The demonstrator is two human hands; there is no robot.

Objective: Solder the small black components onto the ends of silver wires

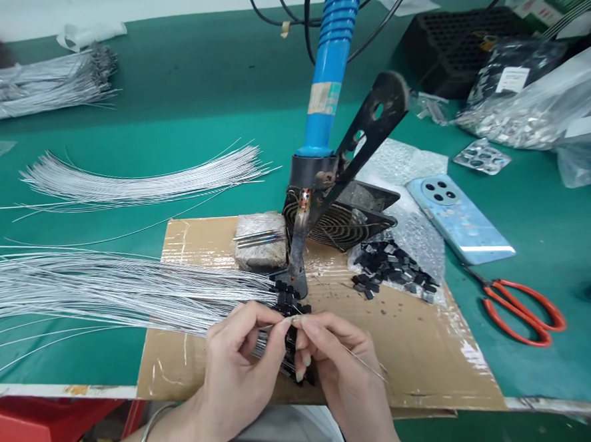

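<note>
My left hand (244, 367) and my right hand (338, 358) meet fingertip to fingertip over the cardboard sheet (408, 347). Both are closed in a pinch. A thin wire (361, 358) runs from the right fingertips down across the right palm. Whatever the left fingertips hold is too small to make out. Under and behind the hands lies a long bundle of grey wires (129, 288) with black end pieces (286, 295), partly hidden by the fingers. A blue hot-air tool (322, 119) stands just behind, its metal nozzle (298, 247) pointing down near the black ends.
Loose black pieces (393, 265) lie on bubble wrap at the right, near a light blue phone (460, 217) and red-handled scissors (524, 310). A second wire bundle (147, 180) lies back left. Bags (534, 113) and a black crate (460, 47) stand back right.
</note>
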